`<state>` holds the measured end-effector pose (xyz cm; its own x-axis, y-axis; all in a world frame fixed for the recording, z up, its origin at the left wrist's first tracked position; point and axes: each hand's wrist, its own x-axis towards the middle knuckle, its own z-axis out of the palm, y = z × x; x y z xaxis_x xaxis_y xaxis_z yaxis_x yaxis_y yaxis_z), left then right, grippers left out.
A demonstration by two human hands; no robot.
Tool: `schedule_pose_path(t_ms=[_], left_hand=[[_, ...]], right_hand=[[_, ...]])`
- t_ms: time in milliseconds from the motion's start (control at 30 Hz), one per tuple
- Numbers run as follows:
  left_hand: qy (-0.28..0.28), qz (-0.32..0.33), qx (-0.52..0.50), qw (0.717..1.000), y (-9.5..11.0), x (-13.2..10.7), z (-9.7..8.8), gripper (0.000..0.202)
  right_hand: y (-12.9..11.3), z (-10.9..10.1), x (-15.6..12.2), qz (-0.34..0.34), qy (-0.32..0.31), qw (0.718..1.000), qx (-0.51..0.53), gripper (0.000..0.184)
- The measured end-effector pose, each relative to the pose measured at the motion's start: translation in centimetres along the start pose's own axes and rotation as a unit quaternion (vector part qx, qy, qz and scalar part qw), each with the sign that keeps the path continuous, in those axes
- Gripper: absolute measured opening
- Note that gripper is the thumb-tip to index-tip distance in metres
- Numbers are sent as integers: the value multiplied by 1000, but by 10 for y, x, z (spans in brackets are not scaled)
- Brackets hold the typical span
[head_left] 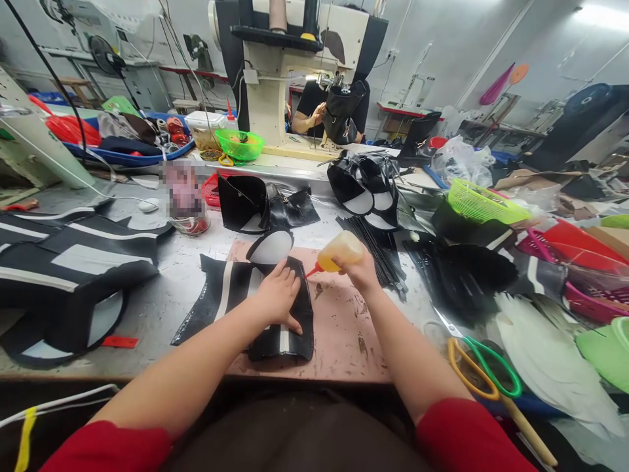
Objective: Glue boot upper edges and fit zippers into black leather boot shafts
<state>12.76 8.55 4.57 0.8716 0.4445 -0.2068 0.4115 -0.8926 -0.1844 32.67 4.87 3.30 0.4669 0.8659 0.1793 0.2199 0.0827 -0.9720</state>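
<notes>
Two hands work over a black striped piece [302,328], which lies flat on a stained pink mat [344,328] at the near edge of the counter [187,275]. The left hand [278,295] has its grip spread, palm pressing down, seemingly to keep the piece from sliding or curling. The right hand [361,270] wraps its grip around a yellow squeeze bottle [341,250], tipped so the red nozzle [312,269] points at the piece's upper right edge. The mat probably spares the counter from drips.
</notes>
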Motion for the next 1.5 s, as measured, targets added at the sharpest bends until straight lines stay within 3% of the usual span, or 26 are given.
schedule_pose_path(t_ms=[100, 267, 433, 500, 767, 933, 1033, 1100, 1267, 1500], left_hand=[[3, 0, -4, 1000, 0, 1, -1, 110], [9, -2, -3, 1000, 0, 2, 2, 106], [1, -1, -6, 1000, 1, 3, -1, 107], [-6, -2, -3, 1000, 1, 3, -3, 108], [-18, 10, 2, 1000, 4, 3, 1, 126], [-4, 3, 15, 1000, 5, 4, 3, 126], [-7, 2, 14, 1000, 6, 3, 2, 125], [-6, 3, 12, 1000, 6, 3, 1, 125], [1, 5, 5, 1000, 6, 4, 2, 124], [-16, 6, 1, 1000, 7, 2, -3, 122]], right_hand=[[-1, -5, -7, 46, -3, 999, 16, 63], [6, -8, -15, 34, 35, 999, 3, 65], [5, -19, -30, 70, -27, 997, 32, 69], [1, -21, -37, 69, -25, 997, 36, 70], [-6, -28, -60, 111, -16, 993, 46, 66], [-1, -32, -76, 113, 31, 991, 69, 64], [5, -34, -87, 122, 12, 989, 79, 56], [8, -35, -92, 117, 5, 990, 79, 52], [13, -33, -95, 62, 63, 994, 67, 54], [10, -35, -101, 38, 55, 996, 63, 54]])
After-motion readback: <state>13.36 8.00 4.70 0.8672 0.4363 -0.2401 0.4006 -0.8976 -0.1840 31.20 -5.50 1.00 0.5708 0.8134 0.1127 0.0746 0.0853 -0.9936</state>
